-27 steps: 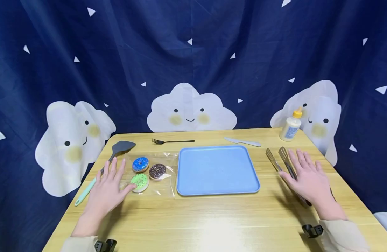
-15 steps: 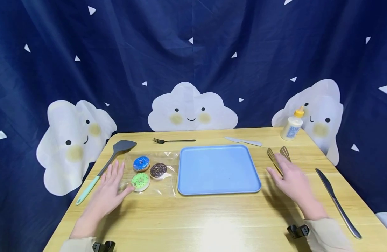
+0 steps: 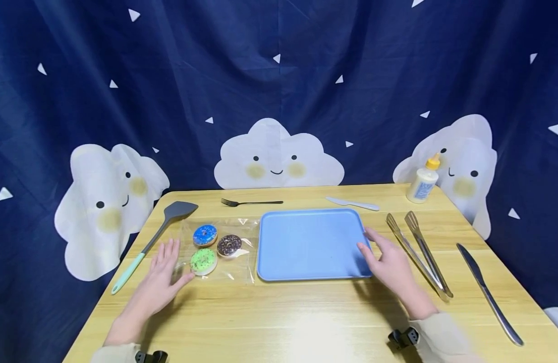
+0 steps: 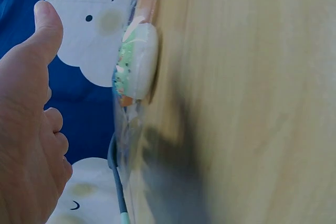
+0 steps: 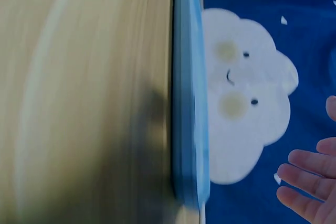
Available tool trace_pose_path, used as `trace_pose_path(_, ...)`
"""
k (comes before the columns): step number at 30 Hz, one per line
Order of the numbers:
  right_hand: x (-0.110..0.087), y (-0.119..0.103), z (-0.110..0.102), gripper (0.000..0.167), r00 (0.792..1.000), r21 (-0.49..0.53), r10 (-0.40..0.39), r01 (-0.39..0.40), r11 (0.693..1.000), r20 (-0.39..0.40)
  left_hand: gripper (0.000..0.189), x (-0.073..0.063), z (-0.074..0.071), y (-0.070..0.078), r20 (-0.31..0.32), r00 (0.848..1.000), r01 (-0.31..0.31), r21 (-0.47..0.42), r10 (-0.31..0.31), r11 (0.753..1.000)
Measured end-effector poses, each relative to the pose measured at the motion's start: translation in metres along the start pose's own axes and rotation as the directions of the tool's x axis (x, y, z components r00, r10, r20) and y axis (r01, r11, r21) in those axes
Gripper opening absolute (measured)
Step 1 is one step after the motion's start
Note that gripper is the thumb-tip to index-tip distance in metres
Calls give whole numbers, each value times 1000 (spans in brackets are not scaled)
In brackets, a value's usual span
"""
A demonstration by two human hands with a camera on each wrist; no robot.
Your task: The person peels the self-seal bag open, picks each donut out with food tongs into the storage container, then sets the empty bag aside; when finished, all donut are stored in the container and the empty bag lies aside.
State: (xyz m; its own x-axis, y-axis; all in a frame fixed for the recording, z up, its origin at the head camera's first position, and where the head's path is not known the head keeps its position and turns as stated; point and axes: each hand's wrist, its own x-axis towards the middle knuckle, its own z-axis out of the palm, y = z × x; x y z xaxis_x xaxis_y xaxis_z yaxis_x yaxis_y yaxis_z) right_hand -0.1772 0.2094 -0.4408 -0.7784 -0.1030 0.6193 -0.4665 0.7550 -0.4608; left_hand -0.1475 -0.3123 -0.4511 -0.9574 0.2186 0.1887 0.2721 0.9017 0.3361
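My left hand (image 3: 156,285) hovers with fingers extended beside a clear plastic bag (image 3: 242,267) on the table. Inside the bag lie a blue-iced donut (image 3: 205,235), a chocolate one (image 3: 229,245) and a green-iced donut (image 3: 204,261); my thumb tip overlaps the green one's edge in the head view. The left wrist view shows a gap between the thumb and the green donut (image 4: 139,61). Over the right edge of a light blue tray (image 3: 306,247) is my right hand (image 3: 390,264), fingers loosely spread and holding nothing. Its fingers (image 5: 307,184) appear above the tray in the right wrist view.
Left of the bag lies a spatula (image 3: 173,212) with a mint handle. A black fork (image 3: 252,203) and a pale knife (image 3: 351,203) lie behind the tray. Metal tongs (image 3: 420,252), a table knife (image 3: 485,292) and a yellow-capped white bottle (image 3: 423,184) are on the right.
My right hand has moved left from above the tongs to the tray's right edge, uncovering the tongs and the table knife. The left hand has shifted slightly nearer to me.
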Motion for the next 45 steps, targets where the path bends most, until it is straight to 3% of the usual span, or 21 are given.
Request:
trace_pose_path(4, -2, -15, 16, 43, 1000, 133, 3, -3, 991, -2, 89, -1, 6, -2, 36, 999, 37, -31, -36, 999)
trace_pose_path(9, -6, -35, 37, 40, 995, 282, 29, -54, 958, 92, 90, -1, 12, -5, 67, 997, 43, -44, -40, 998)
trace_pose_path(18, -10, -69, 62, 36, 970, 387, 76, -164, 907, 231, 90, -2, 20, -9, 91, 995, 50, -56, -45, 997)
trace_pose_path(27, -11, -99, 88, 32, 941, 463, 58, -217, 859, 333, 94, -5, 28, -15, 114, 991, 75, -45, -70, 996)
trace_pose_path(37, -16, -132, 117, 30, 900, 489, -15, -223, 843, 436, 93, -11, 30, -19, 162, 980, 128, -53, -118, 990)
trace_pose_path(45, -15, -153, 136, 25, 884, 480, -20, -234, 845, 466, 91, -12, 30, -18, 197, 972, 143, -57, -129, 988)
